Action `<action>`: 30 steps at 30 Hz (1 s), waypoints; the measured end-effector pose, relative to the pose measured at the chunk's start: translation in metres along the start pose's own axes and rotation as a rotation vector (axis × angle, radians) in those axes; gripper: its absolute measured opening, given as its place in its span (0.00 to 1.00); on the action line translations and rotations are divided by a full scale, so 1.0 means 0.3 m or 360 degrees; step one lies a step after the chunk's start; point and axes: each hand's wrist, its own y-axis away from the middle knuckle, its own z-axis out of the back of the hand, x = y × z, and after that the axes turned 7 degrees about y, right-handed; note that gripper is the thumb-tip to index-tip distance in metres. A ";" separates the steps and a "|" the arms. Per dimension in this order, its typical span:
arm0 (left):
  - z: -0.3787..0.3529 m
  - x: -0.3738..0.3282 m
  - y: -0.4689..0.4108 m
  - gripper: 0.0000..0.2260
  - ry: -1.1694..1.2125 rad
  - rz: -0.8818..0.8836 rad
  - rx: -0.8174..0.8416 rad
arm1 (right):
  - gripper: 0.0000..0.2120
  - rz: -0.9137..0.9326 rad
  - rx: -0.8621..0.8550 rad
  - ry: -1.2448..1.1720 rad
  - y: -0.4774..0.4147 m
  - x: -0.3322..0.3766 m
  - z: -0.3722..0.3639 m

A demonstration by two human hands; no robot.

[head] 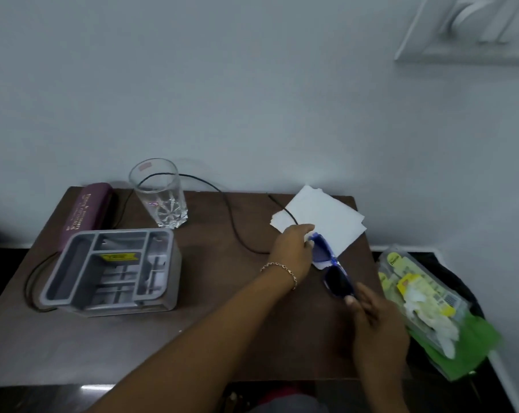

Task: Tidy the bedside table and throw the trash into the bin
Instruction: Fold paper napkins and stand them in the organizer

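A pair of blue sunglasses (pixel 337 281) with dark lenses is held just above the right side of the brown bedside table (pixel 222 308). My left hand (pixel 294 248), with a bracelet on the wrist, pinches the far end of the frame. The near end is gripped by my right hand (pixel 371 320). A white sheet of paper (pixel 323 219) lies under the far lens at the table's back right corner. The black-lined bin (pixel 451 265) stands right of the table, with yellow and green packaging (pixel 416 296) in it.
A grey compartment organiser (pixel 73 263) sits at the left, with a purple glasses case (pixel 85 210) behind it. A drinking glass (pixel 160 195) stands at the back. A black cable (pixel 234 228) loops across the table. The wall is right behind.
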 end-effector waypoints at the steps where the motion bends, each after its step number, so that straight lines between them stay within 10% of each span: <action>1: -0.013 -0.004 -0.005 0.16 -0.0077 -0.0017 0.0006 | 0.14 0.0008 0.0010 0.0001 -0.002 -0.012 -0.003; 13: 0.009 -0.053 0.075 0.15 -0.0455 -0.0373 -0.0370 | 0.09 -0.0093 0.0049 -0.0288 0.010 -0.004 0.036; 30: 0.311 0.156 0.133 0.25 0.0063 0.0654 -0.0907 | 0.11 0.0178 0.0567 -0.0080 0.025 0.358 -0.361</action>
